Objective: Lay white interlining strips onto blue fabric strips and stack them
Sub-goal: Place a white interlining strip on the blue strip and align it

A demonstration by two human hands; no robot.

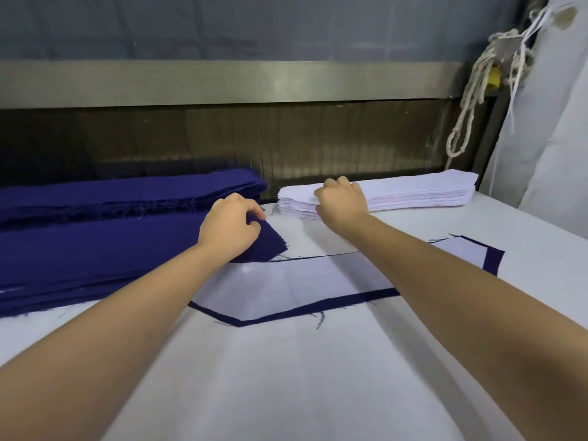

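White interlining strips (413, 190) sit in a flat stack at the far right of the worktop (286, 377). The right hand (342, 198) has its grip closed on the stack's left end, fingers curled over the topmost layers. The left hand (230, 224) keeps a narrow grip, thumb and fingertips pinching the right-hand corner of the top piece of the blue fabric strips (95, 256), which lie in a thick pile along the left side. A second blue pile (127, 189) lies just behind the first, its end near the white stack but apart from it. Between the forearms, nearer the person, a paired piece (302, 278) lies flat: a white strip on a blue one, with blue showing as a border along its near edge and right end. Behind the worktop runs a metal rail (222, 84), with a knotted rope (471, 100) hanging at the right.
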